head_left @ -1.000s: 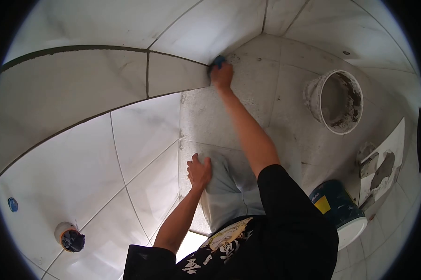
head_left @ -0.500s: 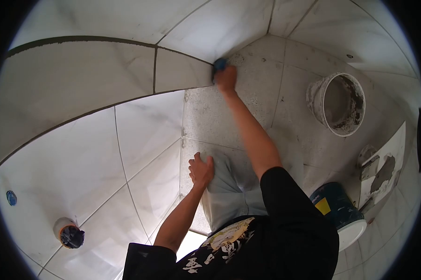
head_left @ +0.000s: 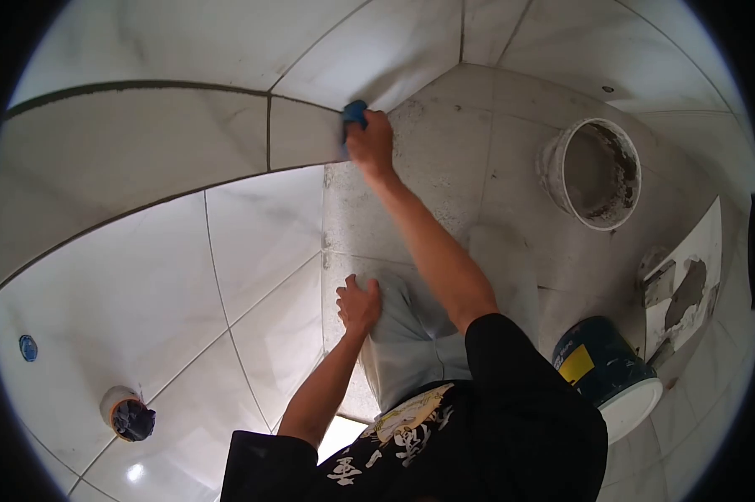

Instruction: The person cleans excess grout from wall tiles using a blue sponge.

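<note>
My right hand [head_left: 372, 144] is closed around a blue sponge-like item [head_left: 354, 114], pressed on the right end of the pale tiled ledge [head_left: 309, 134] at the upper middle. Its fingers are partly blurred. My left hand [head_left: 359, 305] rests on my knee, fingers apart and holding nothing. Dark joint lines run along the edges of the ledge. Beneath my arm lies the dusty grey floor [head_left: 444, 151].
A white bucket [head_left: 572, 180] with grey mix stands on the floor at right. Below it are a smeared white board [head_left: 702, 251] and a dark tub [head_left: 595, 356] on its side. A pipe opening [head_left: 126, 413] sits in the tiles at lower left.
My right hand has moved left with the blue item, from the floor corner onto the end of the ledge. My left hand has stayed on the knee. The view has shifted slightly.
</note>
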Demonstrator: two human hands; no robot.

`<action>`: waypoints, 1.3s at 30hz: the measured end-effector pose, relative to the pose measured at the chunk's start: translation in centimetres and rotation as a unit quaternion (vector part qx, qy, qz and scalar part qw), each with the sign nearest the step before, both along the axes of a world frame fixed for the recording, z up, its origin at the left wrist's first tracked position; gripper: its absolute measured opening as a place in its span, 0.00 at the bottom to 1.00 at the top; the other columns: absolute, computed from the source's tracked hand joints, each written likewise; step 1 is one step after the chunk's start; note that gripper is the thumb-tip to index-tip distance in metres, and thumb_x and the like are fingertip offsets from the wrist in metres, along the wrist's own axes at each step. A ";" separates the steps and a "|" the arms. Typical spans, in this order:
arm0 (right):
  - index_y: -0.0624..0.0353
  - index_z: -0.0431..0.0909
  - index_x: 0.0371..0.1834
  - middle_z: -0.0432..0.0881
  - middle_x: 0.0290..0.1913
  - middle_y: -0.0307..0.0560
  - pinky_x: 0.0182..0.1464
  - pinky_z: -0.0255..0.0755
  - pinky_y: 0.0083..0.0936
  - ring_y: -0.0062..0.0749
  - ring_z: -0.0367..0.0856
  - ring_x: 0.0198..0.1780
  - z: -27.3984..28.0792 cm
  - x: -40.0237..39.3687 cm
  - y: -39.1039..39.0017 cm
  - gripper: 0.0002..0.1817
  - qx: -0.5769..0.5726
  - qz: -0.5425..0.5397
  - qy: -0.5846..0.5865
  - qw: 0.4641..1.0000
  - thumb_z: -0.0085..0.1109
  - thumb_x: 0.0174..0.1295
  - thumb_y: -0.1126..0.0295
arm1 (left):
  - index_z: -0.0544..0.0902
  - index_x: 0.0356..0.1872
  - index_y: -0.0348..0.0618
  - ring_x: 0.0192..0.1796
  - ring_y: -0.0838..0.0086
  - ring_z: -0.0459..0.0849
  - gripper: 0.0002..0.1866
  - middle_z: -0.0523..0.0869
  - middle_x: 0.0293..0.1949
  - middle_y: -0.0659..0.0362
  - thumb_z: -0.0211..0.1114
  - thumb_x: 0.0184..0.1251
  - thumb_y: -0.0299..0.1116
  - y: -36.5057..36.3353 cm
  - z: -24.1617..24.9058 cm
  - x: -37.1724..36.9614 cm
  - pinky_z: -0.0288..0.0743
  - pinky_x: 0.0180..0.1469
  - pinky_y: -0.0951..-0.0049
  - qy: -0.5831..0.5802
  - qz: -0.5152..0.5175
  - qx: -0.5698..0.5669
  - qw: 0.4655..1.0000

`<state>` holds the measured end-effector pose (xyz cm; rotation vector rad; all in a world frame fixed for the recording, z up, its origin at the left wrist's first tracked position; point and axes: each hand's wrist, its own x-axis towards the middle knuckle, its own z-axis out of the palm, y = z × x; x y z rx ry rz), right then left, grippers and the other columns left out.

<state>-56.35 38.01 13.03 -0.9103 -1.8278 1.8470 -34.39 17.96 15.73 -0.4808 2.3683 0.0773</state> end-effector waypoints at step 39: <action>0.57 0.71 0.63 0.80 0.54 0.49 0.46 0.85 0.43 0.39 0.82 0.55 20.6 21.9 32.3 0.28 -0.044 0.203 0.027 0.978 0.70 0.60 0.69 | 0.70 0.73 0.51 0.67 0.41 0.73 0.34 0.73 0.67 0.40 0.59 0.69 0.53 -7.0 -1.9 6.9 0.69 0.67 0.43 0.201 0.015 0.195 0.960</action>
